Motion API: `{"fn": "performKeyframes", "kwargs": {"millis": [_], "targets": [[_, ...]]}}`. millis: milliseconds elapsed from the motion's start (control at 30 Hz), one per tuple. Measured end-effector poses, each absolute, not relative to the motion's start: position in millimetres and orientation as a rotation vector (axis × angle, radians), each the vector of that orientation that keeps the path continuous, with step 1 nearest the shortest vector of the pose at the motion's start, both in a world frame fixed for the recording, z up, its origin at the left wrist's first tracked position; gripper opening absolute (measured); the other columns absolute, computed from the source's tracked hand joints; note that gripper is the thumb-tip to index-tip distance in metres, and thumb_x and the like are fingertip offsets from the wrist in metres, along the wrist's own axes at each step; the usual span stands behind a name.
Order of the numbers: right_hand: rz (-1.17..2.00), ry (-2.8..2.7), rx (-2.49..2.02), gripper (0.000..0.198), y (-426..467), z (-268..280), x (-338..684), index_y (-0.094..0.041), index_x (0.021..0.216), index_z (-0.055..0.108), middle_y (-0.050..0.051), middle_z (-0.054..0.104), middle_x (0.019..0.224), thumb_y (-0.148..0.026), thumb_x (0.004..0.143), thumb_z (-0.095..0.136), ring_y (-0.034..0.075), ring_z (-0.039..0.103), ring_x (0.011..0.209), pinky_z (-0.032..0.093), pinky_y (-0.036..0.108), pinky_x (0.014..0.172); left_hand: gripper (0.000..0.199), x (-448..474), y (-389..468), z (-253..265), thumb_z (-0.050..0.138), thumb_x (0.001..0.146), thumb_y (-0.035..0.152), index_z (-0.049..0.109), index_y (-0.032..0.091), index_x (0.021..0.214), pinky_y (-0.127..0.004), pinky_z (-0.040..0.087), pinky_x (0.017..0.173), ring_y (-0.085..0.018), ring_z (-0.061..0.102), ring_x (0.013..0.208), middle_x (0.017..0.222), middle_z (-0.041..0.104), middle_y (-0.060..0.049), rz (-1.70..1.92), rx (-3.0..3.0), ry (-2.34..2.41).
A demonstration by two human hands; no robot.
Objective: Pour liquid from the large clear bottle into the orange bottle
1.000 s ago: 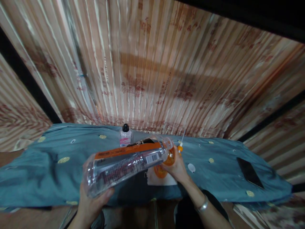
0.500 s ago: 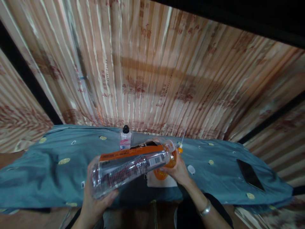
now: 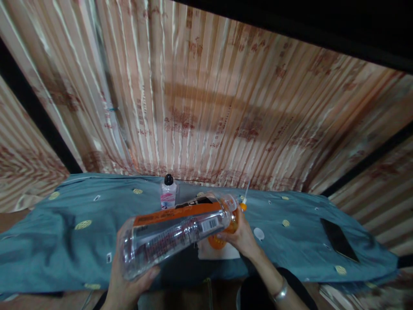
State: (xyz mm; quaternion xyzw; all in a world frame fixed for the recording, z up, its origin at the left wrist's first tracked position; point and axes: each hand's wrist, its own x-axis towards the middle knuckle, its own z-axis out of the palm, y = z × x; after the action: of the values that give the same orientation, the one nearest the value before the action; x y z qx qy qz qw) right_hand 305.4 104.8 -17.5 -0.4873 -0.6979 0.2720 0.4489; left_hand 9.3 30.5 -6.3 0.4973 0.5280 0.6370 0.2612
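My left hand [image 3: 129, 275] is wrapped round the base of a large clear plastic bottle [image 3: 180, 232] with an orange and black label. The bottle is tilted, its uncapped neck pointing to the right, over or beside an orange bottle [image 3: 217, 242]. My right hand [image 3: 241, 234] is closed round the upper part of that orange bottle, which stands on a white sheet [image 3: 219, 252]. The large bottle hides much of it. Behind my right hand lies an orange pump top with a white tube [image 3: 244, 206]. A small round white disc [image 3: 258, 234] lies to its right.
A clear bottle with a black cap and pink label [image 3: 168, 193] stands behind the large bottle. A dark phone-like slab [image 3: 338, 239] lies at the right on the teal bedsheet [image 3: 58, 241]. A striped curtain [image 3: 200, 94] hangs behind, with dark frame bars at the sides.
The view has shifted slightly, so the bed sits a little lower. Both hands keep their holds, and the large bottle remains tilted at nearly the same angle.
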Motion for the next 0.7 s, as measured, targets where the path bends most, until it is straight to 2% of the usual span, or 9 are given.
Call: {"fn": "performKeyframes", "kwargs": {"millis": [167,300,467,700], "targets": [[0.65,-1.731,-1.234,0.108,105,-21,308,-0.024,0.146,0.023,0.014,0.049,0.143,-0.04,0.06,0.086,0.034,0.047,0.132,0.035,0.052,0.11,0.092,10,32,-10,0.079,0.047,0.063,0.049,0.028,0.127,-0.063,0.036,0.107,-0.04,0.046,0.126,0.133,0.051,-0.012,1.697,1.299,1.422],[0.69,-1.712,-1.255,0.107,105,-22,311,-0.021,0.146,0.022,0.015,0.049,0.143,-0.043,0.061,0.084,0.033,0.047,0.131,0.036,0.05,0.11,0.09,17,33,-7,0.078,0.045,0.066,0.052,0.029,0.123,-0.064,0.029,0.111,-0.04,0.045,0.126,0.131,0.053,-0.009,1.715,1.238,1.433],[0.661,-1.718,-1.264,0.101,103,-20,311,-0.02,0.146,0.023,0.015,0.049,0.142,-0.043,0.066,0.081,0.032,0.047,0.131,0.036,0.05,0.11,0.093,29,28,5,0.078,0.044,0.068,0.051,0.028,0.123,-0.061,0.034,0.11,-0.04,0.047,0.124,0.128,0.054,-0.009,1.691,1.155,1.434],[0.666,-1.709,-1.292,0.099,102,-16,309,-0.02,0.145,0.023,0.015,0.052,0.14,-0.043,0.068,0.079,0.032,0.049,0.129,0.037,0.05,0.109,0.093,34,24,10,0.078,0.045,0.068,0.049,0.028,0.125,-0.058,0.027,0.115,-0.039,0.04,0.13,0.136,0.049,-0.008,1.706,1.174,1.455]]}}
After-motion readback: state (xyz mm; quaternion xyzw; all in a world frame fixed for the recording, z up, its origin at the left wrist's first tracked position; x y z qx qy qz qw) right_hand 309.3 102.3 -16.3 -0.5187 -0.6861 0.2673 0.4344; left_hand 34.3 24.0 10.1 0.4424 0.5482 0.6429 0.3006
